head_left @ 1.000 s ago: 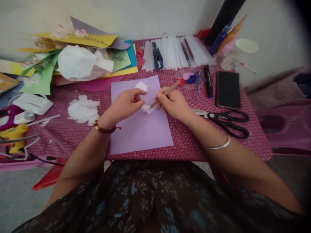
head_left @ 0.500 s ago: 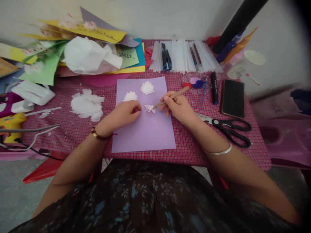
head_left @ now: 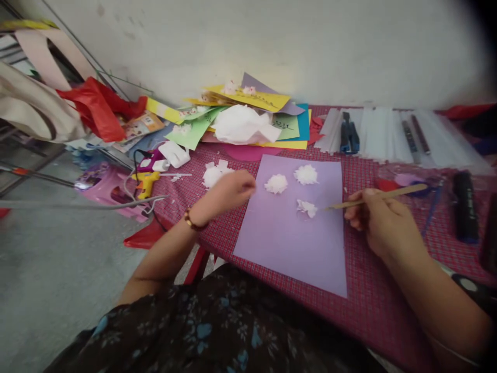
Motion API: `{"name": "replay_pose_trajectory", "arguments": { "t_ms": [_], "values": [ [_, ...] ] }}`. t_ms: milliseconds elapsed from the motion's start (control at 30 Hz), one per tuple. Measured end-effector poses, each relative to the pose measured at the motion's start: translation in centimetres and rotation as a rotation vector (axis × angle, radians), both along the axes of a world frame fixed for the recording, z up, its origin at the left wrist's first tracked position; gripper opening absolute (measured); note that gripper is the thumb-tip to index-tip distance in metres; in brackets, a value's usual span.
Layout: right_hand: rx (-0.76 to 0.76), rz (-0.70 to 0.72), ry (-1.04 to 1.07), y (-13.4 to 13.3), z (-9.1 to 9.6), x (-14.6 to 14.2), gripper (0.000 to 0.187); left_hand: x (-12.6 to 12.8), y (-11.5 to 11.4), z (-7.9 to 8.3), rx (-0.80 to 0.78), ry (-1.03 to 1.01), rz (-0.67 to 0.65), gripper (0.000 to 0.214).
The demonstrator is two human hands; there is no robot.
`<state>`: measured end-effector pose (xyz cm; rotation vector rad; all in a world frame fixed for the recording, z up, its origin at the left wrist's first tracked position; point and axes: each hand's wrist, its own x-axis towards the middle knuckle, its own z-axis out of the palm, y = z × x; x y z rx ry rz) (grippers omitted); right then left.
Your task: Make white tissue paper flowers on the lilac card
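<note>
My right hand (head_left: 378,220) grips a thin wooden craft stick (head_left: 402,191) between thumb and fingers. Its tip points left toward a small, partly built white paper clump (head_left: 307,209). This clump sits on a purple sheet of paper (head_left: 291,254). Two fuller ruffled white paper puffs (head_left: 276,184) lie farther back on the same sheet. Over the sheet's left edge hovers my left hand (head_left: 233,190), slightly blurred, fingers loosely bent and apart, with nothing visible in them. Just behind it, a pile of white paper pieces (head_left: 213,175) is partly covered by the hand.
At left lie a yellow glue gun (head_left: 146,182) with cords and a white plug (head_left: 174,154). Coloured cards (head_left: 267,101) and crumpled white tissue (head_left: 244,124) are stacked behind. A blue cutter (head_left: 349,134) rests on translucent strips (head_left: 373,132). A black marker (head_left: 465,207) lies right.
The view has swung left. My left hand has moved off the purple sheet toward the white paper pieces. The stick, still in my right hand, has drawn back from the small clump.
</note>
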<state>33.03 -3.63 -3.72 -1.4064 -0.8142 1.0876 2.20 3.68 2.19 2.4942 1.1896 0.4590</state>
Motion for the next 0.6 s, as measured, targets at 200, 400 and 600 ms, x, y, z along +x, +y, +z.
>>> {"name": "replay_pose_trajectory", "arguments": {
  "t_ms": [200,400,600],
  "values": [
    [0.042,0.014,-0.015,0.0,0.1,-0.4,0.026,-5.8,7.1,0.6,0.001,0.037,0.309,0.025],
    [0.051,0.027,-0.009,-0.1,0.2,-0.3,0.026,-6.2,9.2,-1.1,-0.163,0.094,0.057,0.028],
    [0.074,0.052,0.006,0.0,-0.3,0.0,0.027,-4.9,7.3,1.3,-0.145,-0.116,0.154,0.016]
  ]
}}
